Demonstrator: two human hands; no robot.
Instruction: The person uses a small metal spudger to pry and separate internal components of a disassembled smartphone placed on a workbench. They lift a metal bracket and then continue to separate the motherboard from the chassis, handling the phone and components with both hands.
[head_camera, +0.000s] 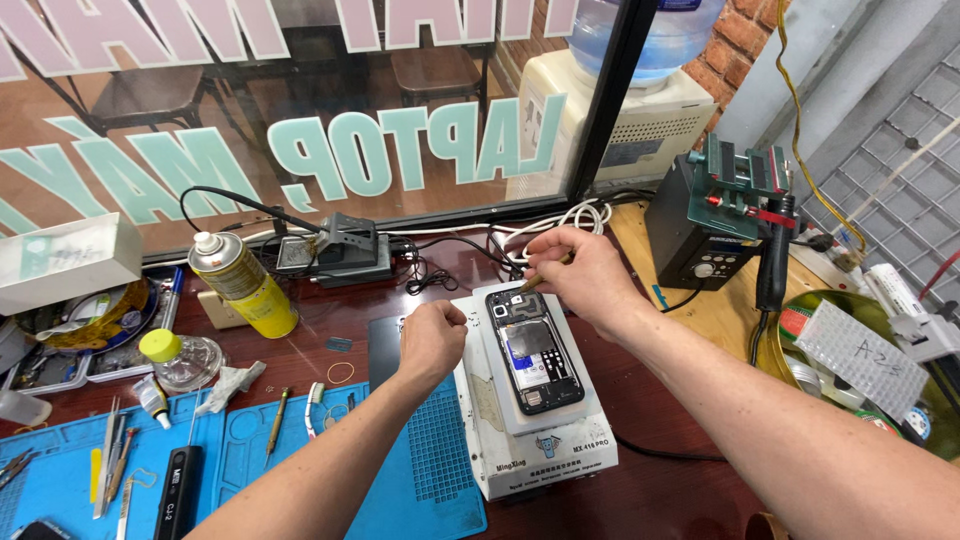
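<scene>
An opened black phone (535, 352) lies face down, its insides showing, on a white heating pad unit (545, 455) in the middle of the desk. My right hand (580, 275) is closed on a thin brown-handled tool (545, 273) whose tip touches the phone's top edge near the camera. My left hand (432, 340) is curled into a loose fist just left of the phone, resting at the pad's edge; whether it holds anything is hidden.
A yellow spray can (243, 283) and a small yellow-capped bottle (180, 360) stand at the left. Tweezers and screwdrivers lie on a blue mat (250, 460). A dark soldering station (715, 215) stands at the right, a soldering iron stand (345, 245) behind, cables along the window.
</scene>
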